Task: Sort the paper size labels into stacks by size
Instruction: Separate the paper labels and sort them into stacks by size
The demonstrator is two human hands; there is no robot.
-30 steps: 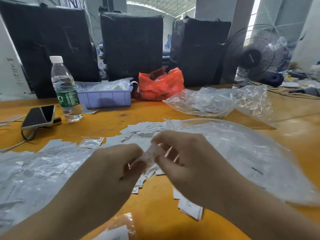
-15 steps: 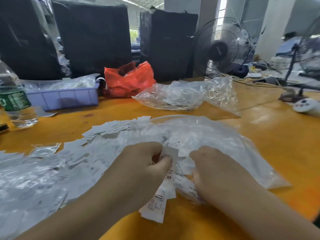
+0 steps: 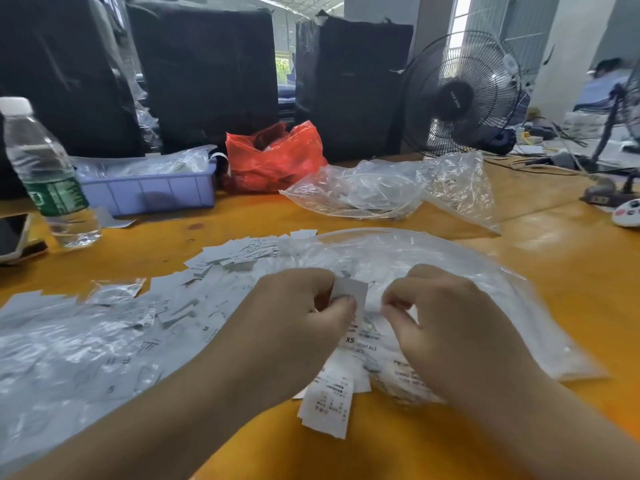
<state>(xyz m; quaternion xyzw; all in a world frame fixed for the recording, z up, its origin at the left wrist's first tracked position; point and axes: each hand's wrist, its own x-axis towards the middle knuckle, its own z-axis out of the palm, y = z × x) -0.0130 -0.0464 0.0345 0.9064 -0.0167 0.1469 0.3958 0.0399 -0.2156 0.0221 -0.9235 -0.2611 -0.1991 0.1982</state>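
- My left hand (image 3: pixel 294 327) pinches a small stack of paper size labels (image 3: pixel 349 292) between thumb and curled fingers; the top edge of the stack stands up above the thumb, and longer printed slips hang below the grip, one marked "XS".
- My right hand (image 3: pixel 450 327) is just beside it, fingers curled with thumb and forefinger tips drawn together over the labels; I cannot tell whether a slip is caught between them.
- Both hands work above the near edge of a large clear plastic bag (image 3: pixel 485 289) lying flat on the orange desk (image 3: pixel 571 271).
- Loose labels (image 3: pixel 239 251) are scattered in a heap from the desk centre toward my left, some lying under crumpled clear plastic sheeting (image 3: pixel 69 341); an "M" and an "S" can be read on a couple of them.
- One long printed label (image 3: pixel 327 407) lies on the desk below my hands, partly under my left wrist.
- Further back sits another crumpled clear bag (image 3: pixel 381 188), a red plastic bag (image 3: pixel 273 157) and a lilac tray (image 3: pixel 149 192) with plastic packets in it.
- A water bottle (image 3: pixel 45 174) stands upright at the left, with a phone (image 3: pixel 14 233) beside it at the frame edge.
- A black fan (image 3: pixel 457 95) stands behind the desk to the right, and black wrapped bundles (image 3: pixel 204 71) line the back.
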